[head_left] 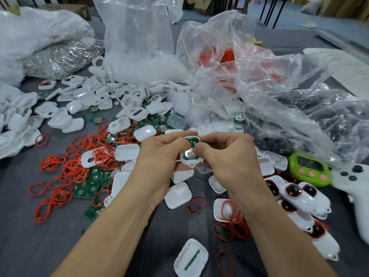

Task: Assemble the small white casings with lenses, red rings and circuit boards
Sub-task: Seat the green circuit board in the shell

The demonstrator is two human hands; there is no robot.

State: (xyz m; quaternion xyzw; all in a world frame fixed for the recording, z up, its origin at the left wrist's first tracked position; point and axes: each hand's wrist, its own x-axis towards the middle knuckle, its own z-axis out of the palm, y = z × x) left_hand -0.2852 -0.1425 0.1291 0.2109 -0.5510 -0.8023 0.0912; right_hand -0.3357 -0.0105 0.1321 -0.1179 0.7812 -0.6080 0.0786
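Note:
At the middle of the head view both hands hold one small white casing with a green circuit board seated inside it. My left hand grips the casing from the left. My right hand pinches it from the right, thumb pressing on the board. Loose red rings lie scattered at the left. Green circuit boards and empty white casings lie around and below my hands. Several assembled casings with dark lenses ringed in red sit at the right.
Clear plastic bags of white parts and red rings stand behind the pile. A bag of metal parts lies at the back left. A green timer and a white controller rest at the right on the grey cloth.

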